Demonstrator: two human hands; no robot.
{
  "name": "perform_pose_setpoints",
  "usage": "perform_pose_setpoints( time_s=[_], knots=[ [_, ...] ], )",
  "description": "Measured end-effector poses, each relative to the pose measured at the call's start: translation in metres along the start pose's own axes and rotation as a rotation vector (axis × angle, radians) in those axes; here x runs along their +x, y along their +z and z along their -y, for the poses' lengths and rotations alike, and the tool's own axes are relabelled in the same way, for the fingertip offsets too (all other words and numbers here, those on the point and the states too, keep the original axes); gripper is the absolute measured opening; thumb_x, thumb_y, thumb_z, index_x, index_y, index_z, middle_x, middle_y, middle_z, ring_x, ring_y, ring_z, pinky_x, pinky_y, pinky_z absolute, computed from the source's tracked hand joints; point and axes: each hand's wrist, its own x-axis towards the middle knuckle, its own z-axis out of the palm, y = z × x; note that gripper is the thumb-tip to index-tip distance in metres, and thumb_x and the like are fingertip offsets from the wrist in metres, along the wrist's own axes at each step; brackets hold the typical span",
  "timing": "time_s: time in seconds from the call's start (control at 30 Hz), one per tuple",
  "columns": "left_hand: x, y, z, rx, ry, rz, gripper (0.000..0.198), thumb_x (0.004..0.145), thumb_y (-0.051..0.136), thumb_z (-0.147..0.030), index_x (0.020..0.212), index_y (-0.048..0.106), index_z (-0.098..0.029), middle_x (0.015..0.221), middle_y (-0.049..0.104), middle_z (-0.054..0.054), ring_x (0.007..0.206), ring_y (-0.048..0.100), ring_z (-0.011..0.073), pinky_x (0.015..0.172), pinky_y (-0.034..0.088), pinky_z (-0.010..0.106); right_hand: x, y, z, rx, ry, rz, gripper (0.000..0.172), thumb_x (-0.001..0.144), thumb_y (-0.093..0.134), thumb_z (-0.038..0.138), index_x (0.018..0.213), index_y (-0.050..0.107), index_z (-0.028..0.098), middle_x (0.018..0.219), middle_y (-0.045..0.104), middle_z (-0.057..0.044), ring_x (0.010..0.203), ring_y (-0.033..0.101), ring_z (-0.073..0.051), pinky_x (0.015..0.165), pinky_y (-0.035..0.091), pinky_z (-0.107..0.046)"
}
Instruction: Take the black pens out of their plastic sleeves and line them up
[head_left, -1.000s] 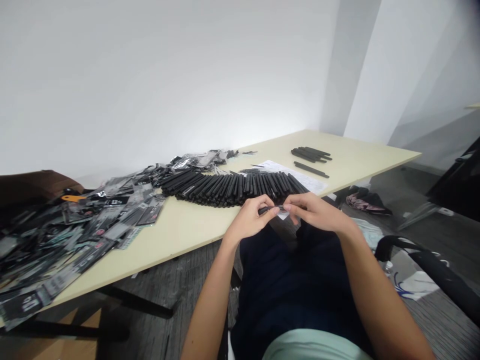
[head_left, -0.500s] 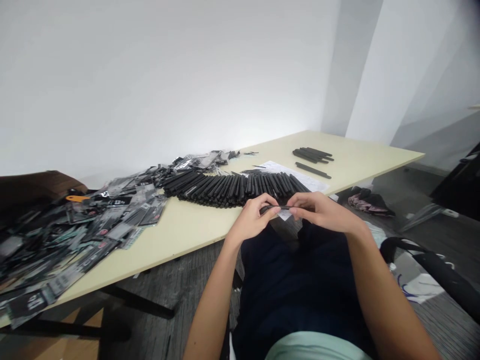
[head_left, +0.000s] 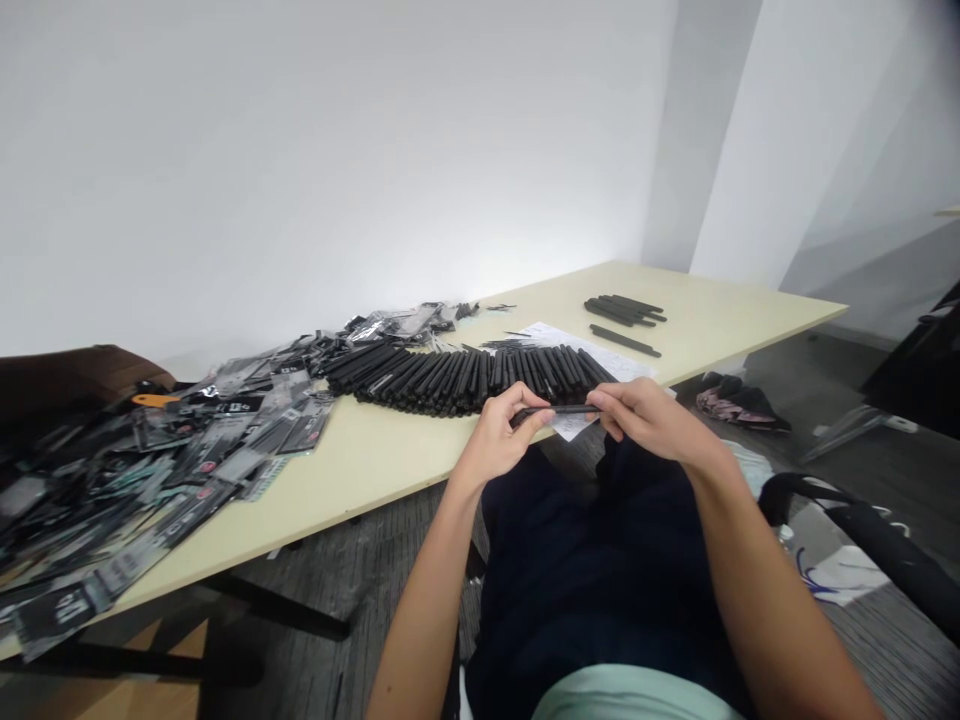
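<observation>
Thin blk stick [head_left: 576, 408] in both my hands

It's up nr the tbl [head_left: 390, 450] edge. My L hand [head_left: 501, 432] pinches one end, my R hand [head_left: 651, 418] the other. Just past: a long row of blk sticks [head_left: 465, 376]. Far L: messy packs [head_left: 217, 450].

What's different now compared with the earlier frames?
The right hand has shifted rightward, away from the left hand, so more of the slim black stick shows between them. Neither hand has let go. The dense row of black sticks and the heap of black-and-clear plastic packets look unchanged.
</observation>
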Motion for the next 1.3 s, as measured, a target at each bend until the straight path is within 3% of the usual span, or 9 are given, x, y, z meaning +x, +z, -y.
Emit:
perform_pose_setpoints(
  time_s=[0.17,0.37,0.5,0.63,0.73,0.83,0.97,1.1,1.3],
  knots=[
    [0.0000,-0.0005,0.0006,0.014,-0.007,-0.007,0.026,0.095,0.069,-0.042,0.096,0.062,-0.016,0.095,0.070,0.005,0.092,0.068,0.0193,0.079,0.049,0.028,0.0021,0.0035,-0.0047,0.051,0.036,0.011,0.056,0.106,0.041,0.058,0.069,0.059,0.021,0.058,0.062,-0.001,0.054,0.054,-0.015,0.062,0.043,-0.030],
    [0.0029,-0.0018,-0.0005,0.031,-0.011,-0.082,0.030,0.100,0.061,-0.045,0.090,0.058,-0.017,0.086,0.063,0.002,0.085,0.062,0.0163,0.078,0.046,0.027,-0.0036,-0.0026,-0.0041,0.141,0.020,-0.146,0.038,0.097,0.063,0.055,0.113,0.070,0.021,0.080,0.072,-0.005,0.065,0.062,-0.018,0.057,0.044,-0.030],
    [0.0038,-0.0036,-0.0027,0.021,0.006,-0.076,0.031,0.101,0.060,-0.044,0.087,0.057,-0.017,0.082,0.058,0.000,0.081,0.058,0.0152,0.077,0.043,0.027,-0.0064,-0.0040,-0.0013,0.018,0.017,-0.210,0.037,0.099,0.059,0.053,0.092,0.074,0.020,0.062,0.064,-0.001,0.052,0.053,-0.015,0.053,0.040,-0.029],
    [0.0025,-0.0042,-0.0042,0.001,0.010,-0.046,0.031,0.100,0.061,-0.046,0.090,0.057,-0.018,0.084,0.058,0.001,0.084,0.057,0.0157,0.079,0.043,0.027,-0.0045,-0.0024,0.0003,-0.038,0.010,-0.203,0.060,0.105,0.044,0.056,0.061,0.059,0.019,0.048,0.047,0.001,0.047,0.045,-0.012,0.055,0.037,-0.029],
    [0.0015,-0.0041,-0.0040,0.019,0.007,-0.046,0.033,0.100,0.060,-0.049,0.089,0.056,-0.018,0.084,0.057,0.000,0.083,0.056,0.0157,0.079,0.044,0.027,-0.0039,-0.0023,-0.0008,0.002,0.000,-0.221,0.061,0.104,0.045,0.058,0.059,0.058,0.019,0.047,0.045,0.001,0.047,0.044,-0.013,0.055,0.037,-0.029],
    [0.0015,-0.0041,-0.0029,0.033,0.003,-0.059,0.035,0.101,0.057,-0.050,0.088,0.054,-0.018,0.080,0.054,-0.001,0.079,0.054,0.0145,0.077,0.043,0.027,-0.0054,-0.0032,-0.0025,0.103,-0.013,-0.264,0.045,0.101,0.053,0.057,0.085,0.071,0.020,0.057,0.057,-0.001,0.054,0.055,-0.016,0.058,0.044,-0.030],
    [0.0018,-0.0041,-0.0018,0.052,-0.029,-0.063,0.038,0.102,0.054,-0.054,0.087,0.052,-0.019,0.074,0.050,-0.002,0.071,0.049,0.0134,0.069,0.040,0.026,-0.0076,-0.0045,-0.0036,0.143,0.000,-0.324,0.036,0.095,0.067,0.053,0.113,0.070,0.023,0.078,0.071,-0.005,0.069,0.067,-0.022,0.064,0.050,-0.032],
    [0.0009,-0.0032,-0.0031,0.077,-0.045,-0.014,0.042,0.103,0.050,-0.057,0.084,0.050,-0.019,0.070,0.046,-0.003,0.065,0.043,0.0123,0.063,0.035,0.026,-0.0074,-0.0049,-0.0038,0.090,-0.013,-0.333,0.035,0.097,0.062,0.054,0.098,0.073,0.022,0.072,0.069,-0.005,0.065,0.063,-0.021,0.061,0.048,-0.033],
    [-0.0010,-0.0017,-0.0049,0.080,-0.011,0.058,0.036,0.103,0.054,-0.049,0.085,0.053,-0.018,0.074,0.051,-0.002,0.068,0.046,0.0120,0.065,0.035,0.026,-0.0063,-0.0037,-0.0009,0.014,-0.028,-0.337,0.054,0.103,0.050,0.057,0.064,0.061,0.021,0.052,0.055,-0.002,0.051,0.051,-0.015,0.057,0.041,-0.030]
  ],
)
